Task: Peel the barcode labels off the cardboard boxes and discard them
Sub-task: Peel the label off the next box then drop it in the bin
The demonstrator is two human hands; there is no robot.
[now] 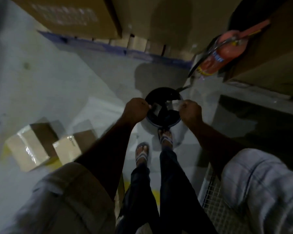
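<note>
I look straight down at a round bin (148,123) with a black liner and its lid (161,94) swung open. Both fists hover over its mouth. My left hand (136,108) is curled, and a pale piece like a label (156,109) hangs just beside its fingers. My right hand (190,109) is curled too, with a pale scrap (180,102) at its fingertips. Blur hides whether either scrap is pinched. Two small taped cardboard boxes (30,146) (69,148) lie on the floor to the left.
My right sandalled foot (166,137) is at the bin's base, the left foot (142,153) behind it. A red fire extinguisher (222,53) leans at the upper right. Large cardboard boxes (71,16) stand at the top, and a wire mesh (215,200) is at the lower right.
</note>
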